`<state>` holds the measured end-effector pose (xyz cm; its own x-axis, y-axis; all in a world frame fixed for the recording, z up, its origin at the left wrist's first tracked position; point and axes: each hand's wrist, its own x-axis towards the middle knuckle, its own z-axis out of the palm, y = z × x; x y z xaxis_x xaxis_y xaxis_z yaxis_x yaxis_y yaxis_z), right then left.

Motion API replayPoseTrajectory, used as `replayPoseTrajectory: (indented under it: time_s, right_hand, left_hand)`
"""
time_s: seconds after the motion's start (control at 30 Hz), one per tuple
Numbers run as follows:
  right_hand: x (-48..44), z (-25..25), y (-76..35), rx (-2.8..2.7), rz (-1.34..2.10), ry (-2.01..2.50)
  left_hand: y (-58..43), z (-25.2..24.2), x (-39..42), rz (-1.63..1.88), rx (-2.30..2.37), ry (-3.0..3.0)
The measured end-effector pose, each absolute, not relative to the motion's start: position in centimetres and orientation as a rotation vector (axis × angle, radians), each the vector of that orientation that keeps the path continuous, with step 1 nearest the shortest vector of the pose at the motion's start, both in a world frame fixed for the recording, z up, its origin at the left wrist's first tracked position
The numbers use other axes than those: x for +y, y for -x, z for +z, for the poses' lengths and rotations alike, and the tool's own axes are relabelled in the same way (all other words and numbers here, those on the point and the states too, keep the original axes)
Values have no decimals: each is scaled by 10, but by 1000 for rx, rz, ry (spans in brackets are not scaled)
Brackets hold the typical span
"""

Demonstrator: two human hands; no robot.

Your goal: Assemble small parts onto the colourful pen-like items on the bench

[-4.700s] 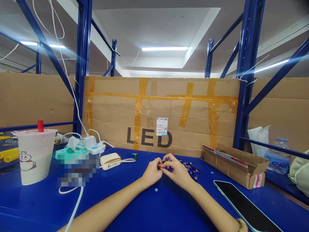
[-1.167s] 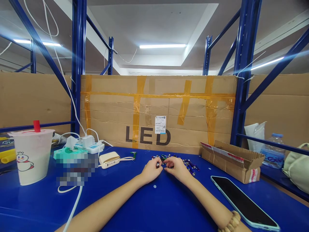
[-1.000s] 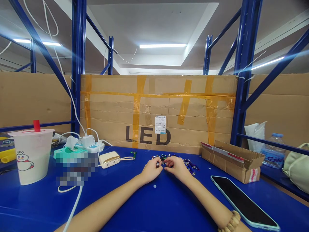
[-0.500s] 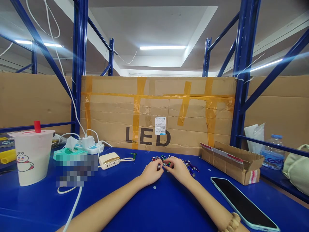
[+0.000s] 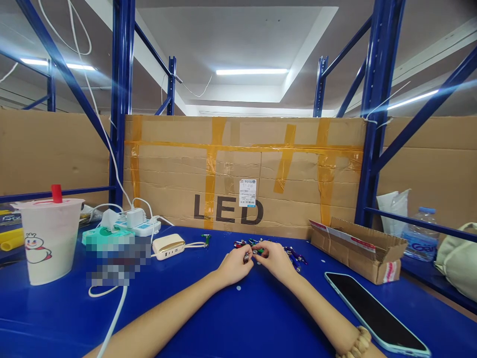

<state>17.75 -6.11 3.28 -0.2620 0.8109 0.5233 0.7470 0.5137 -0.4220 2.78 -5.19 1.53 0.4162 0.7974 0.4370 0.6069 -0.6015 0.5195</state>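
Deep blue tabletop (image 5: 238, 318), with a tan cardboard carton (image 5: 242, 169) printed "LED" along its far edge. On the tabletop, near the middle, a left hand (image 5: 234, 266) in a tight pinching grip on a small silver part (image 5: 246, 257); a right hand (image 5: 274, 261), grip pressed together, just beside a scatter of small blue, red and green parts (image 5: 294, 255).

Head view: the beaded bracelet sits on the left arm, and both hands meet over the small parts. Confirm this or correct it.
One point is wrong: the head view shows the beaded bracelet on the right arm, not the left. The rest stands: the left hand and right hand meet over the small parts.
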Motion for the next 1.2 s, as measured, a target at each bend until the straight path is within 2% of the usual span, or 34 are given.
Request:
replayPoseTrajectory:
  time_s: [0.33,0.77,1.2]
  right_hand:
    - [-60,34,-181,-2179,10,1138]
    - [-57,30,-174,-1976,365,1064]
    - [-67,36,-172,-2146,68,1197]
  left_hand:
    - [-28,14,-51,988,1195,-2401]
    - [-29,12,-44,1058,1386,-2291]
    - [-27,14,-50,916,1519,-2388]
